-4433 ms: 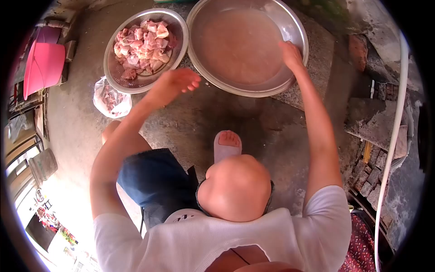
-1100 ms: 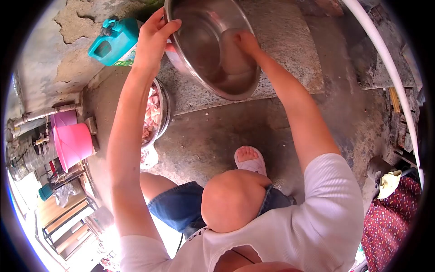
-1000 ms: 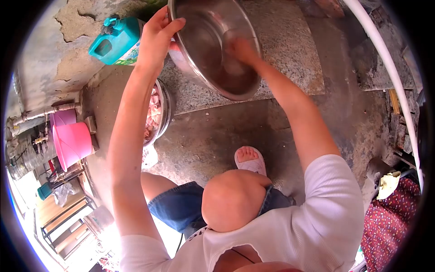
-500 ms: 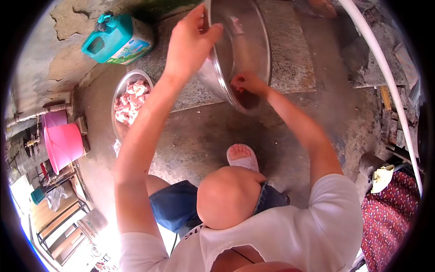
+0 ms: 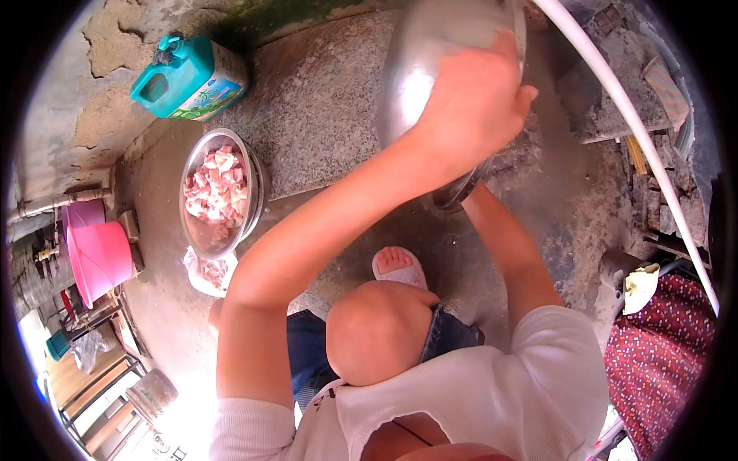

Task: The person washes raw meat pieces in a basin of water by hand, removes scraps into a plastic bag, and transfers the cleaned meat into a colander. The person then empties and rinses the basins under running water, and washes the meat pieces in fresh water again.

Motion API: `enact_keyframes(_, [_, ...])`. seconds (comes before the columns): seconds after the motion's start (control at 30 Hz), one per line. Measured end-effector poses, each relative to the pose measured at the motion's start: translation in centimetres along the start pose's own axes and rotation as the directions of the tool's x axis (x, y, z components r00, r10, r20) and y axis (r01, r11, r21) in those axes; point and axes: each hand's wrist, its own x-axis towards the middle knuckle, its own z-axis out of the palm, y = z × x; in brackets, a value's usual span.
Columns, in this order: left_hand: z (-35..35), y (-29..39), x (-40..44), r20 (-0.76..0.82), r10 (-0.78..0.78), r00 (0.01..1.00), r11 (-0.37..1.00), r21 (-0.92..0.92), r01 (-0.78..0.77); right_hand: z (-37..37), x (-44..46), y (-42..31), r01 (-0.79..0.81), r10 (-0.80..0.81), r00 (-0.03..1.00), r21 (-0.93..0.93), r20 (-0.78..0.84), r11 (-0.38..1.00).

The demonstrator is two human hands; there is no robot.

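Note:
A large stainless steel basin [image 5: 411, 69] is tipped on its side above the stone slab, its shiny outer wall facing left and its mouth turned to the right. My left hand [image 5: 484, 100] reaches across and grips it near the rim. My right hand is hidden behind the basin; only the forearm [image 5: 503, 242] shows, so its fingers cannot be made out. To the left, a steel bowl [image 5: 211, 240] holds cut pieces of raw meat [image 5: 217, 184] and appears to sit in another metal vessel. Beside it lies a plastic bag [image 5: 206, 274] with pinkish contents.
A teal jug [image 5: 188, 81] stands by the wall on the stone slab [image 5: 307, 100]. Pink bucket [image 5: 100, 261] is at left. A white pipe [image 5: 623, 107] slants down the right side, near bricks and a dotted red cloth [image 5: 661, 346].
The basin has moved right and turned, so its outside now faces me instead of its inside. My left hand moved right with it; my right hand went out of sight behind it.

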Motion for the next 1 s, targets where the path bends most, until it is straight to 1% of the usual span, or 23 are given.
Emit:
enact_keyframes(0.07, [0.3, 0.4, 0.0, 0.019, 0.018, 1.0, 1.0, 0.015, -0.018, 0.0, 0.1, -0.3, -0.004, 0.004, 1.0, 0.012, 0.006, 1.0])
enact_keyframes(0.17, [0.2, -1.2, 0.1, -0.056, 0.085, 0.995, 0.991, 0.112, -0.079, -0.8, 0.4, -0.6, -0.026, 0.025, 0.999, 0.047, 0.022, 0.999])
enact_keyframes(0.2, [-1.2, -2.1, 0.5, 0.04, -0.059, 0.997, 0.986, 0.158, 0.052, -1.1, 0.6, -0.5, -0.042, 0.04, 0.999, 0.079, 0.025, 0.996])
enact_keyframes(0.23, [-2.8, -3.6, 0.3, 0.014, -0.163, 0.987, 0.979, 0.129, 0.16, -1.8, 0.5, -0.3, -0.057, 0.054, 0.998, 0.123, 0.028, 0.991])
enact_keyframes(0.27, [-2.7, -7.4, -0.1, -0.169, -0.165, 0.972, 0.986, -0.002, 0.167, -2.6, 0.1, -0.2, -0.075, 0.071, 0.997, 0.182, 0.029, 0.98])
enact_keyframes(0.3, [-3.4, -10.1, -0.9, -0.275, -0.208, 0.939, 0.975, 0.017, 0.221, -3.5, -0.4, 0.0, -0.061, 0.063, 0.998, 0.258, 0.003, 0.964])
enact_keyframes(0.33, [-3.7, -13.5, -1.7, -0.391, -0.153, 0.907, 0.987, -0.013, 0.161, -3.9, -1.5, -0.5, -0.048, 0.066, 0.997, 0.413, -0.028, 0.909])
enact_keyframes(0.37, [-4.7, -16.4, -2.8, -0.335, -0.283, 0.899, 0.958, -0.155, 0.243, -4.3, -2.7, -1.3, -0.033, 0.078, 0.995, 0.555, -0.057, 0.831])
enact_keyframes(0.4, [-5.3, -18.6, -4.2, -0.411, -0.338, 0.847, 0.925, -0.313, 0.217, -4.8, -3.7, -1.5, -0.014, 0.064, 0.997, 0.655, -0.053, 0.756])
enact_keyframes(0.43, [-6.1, -19.8, -5.7, -0.4, -0.427, 0.811, 0.86, -0.457, 0.228, -5.3, -4.6, -1.6, 0.008, 0.049, 0.997, 0.746, -0.054, 0.666])
enact_keyframes(0.47, [-6.8, -22.3, -7.5, -0.405, -0.451, 0.795, 0.858, -0.443, 0.26, -5.4, -5.1, -1.6, 0.025, 0.036, 0.998, 0.824, -0.056, 0.566])
enact_keyframes(0.53, [-6.6, -27.4, -11.8, -0.499, -0.494, 0.712, 0.868, -0.332, 0.37, -4.9, -5.8, -1.7, 0.042, 0.012, 0.998, 0.883, -0.054, 0.468])
enact_keyframes(0.57, [-6.8, -28.3, -13.3, -0.396, -0.585, 0.708, 0.811, -0.272, 0.518, -4.5, -5.7, -1.9, 0.052, -0.001, 0.998, 0.908, -0.057, 0.417])
enact_keyframes(0.63, [-6.9, -29.1, -16.3, -0.188, -0.768, 0.613, 0.636, -0.106, 0.764, -2.7, -5.4, -3.1, 0.05, -0.026, 0.999, 0.92, -0.043, 0.389])
enact_keyframes(0.67, [-6.5, -29.0, -17.4, -0.304, -0.612, 0.73, 0.74, 0.107, 0.664, -1.5, -5.2, -4.1, 0.043, -0.036, 0.999, 0.925, -0.032, 0.378])
enact_keyframes(0.7, [-5.7, -28.4, -18.0, -0.374, -0.421, 0.827, 0.77, 0.334, 0.543, -0.5, -5.0, -5.1, 0.043, -0.053, 0.998, 0.91, -0.023, 0.412])
enact_keyframes(0.73, [-4.8, -27.8, -18.6, -0.384, -0.213, 0.898, 0.722, 0.557, 0.41, 0.7, -4.7, -6.1, 0.04, -0.07, 0.997, 0.896, -0.01, 0.441])
enact_keyframes(0.8, [-4.3, -21.6, -16.9, -0.43, -0.156, 0.889, 0.863, 0.378, 0.334, 3.3, -4.4, -7.8, 0.03, -0.115, 0.993, 0.864, 0.032, 0.503])
enact_keyframes(0.83, [-4.2, -18.4, -16.3, -0.191, -0.526, 0.829, 0.847, -0.21, 0.489, 4.7, -4.5, -8.6, 0.02, -0.143, 0.987, 0.843, 0.067, 0.538])
enact_keyframes(0.87, [-4.0, -15.9, -16.0, 0.198, -0.652, 0.732, 0.456, -0.668, 0.587, 6.1, -4.4, -9.2, 0.01, -0.174, 0.979, 0.82, 0.109, 0.573])
enact_keyframes(0.9, [-3.7, -14.7, -16.0, 0.296, -0.605, 0.739, 0.238, -0.819, 0.522, 7.5, -4.3, -9.4, 0.059, -0.222, 0.967, 0.729, 0.129, 0.682])
enact_keyframes(0.93, [-3.5, -14.1, -16.1, 0.37, -0.527, 0.765, -0.002, -0.901, 0.434, 8.6, -4.0, -9.2, 0.114, -0.282, 0.942, 0.616, 0.182, 0.779])
enact_keyframes(1.0, [-3.6, -15.0, -16.9, 0.406, -0.509, 0.759, -0.199, -0.914, 0.355, 10.8, -3.7, -8.3, 0.259, -0.382, 0.872, 0.372, 0.306, 0.891])
